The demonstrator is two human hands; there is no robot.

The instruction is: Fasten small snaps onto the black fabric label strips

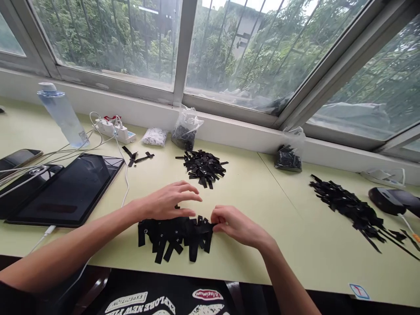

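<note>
A heap of black fabric label strips (175,236) lies near the front edge of the pale green table (249,245). My left hand (169,201) rests over the heap's top edge with fingers stretched out toward the right. My right hand (231,224) sits at the heap's right end, its fingers curled and pinching one black strip. A second pile of black strips (203,168) lies farther back, in the middle of the table.
A tablet (67,188) and phones (19,158) lie at left with white cables, a power strip (114,129) and a water bottle (62,116). Plastic bags (185,131) of strips stand by the window sill. Another strip pile (352,208) lies right, beside a dark mouse-like object (387,200).
</note>
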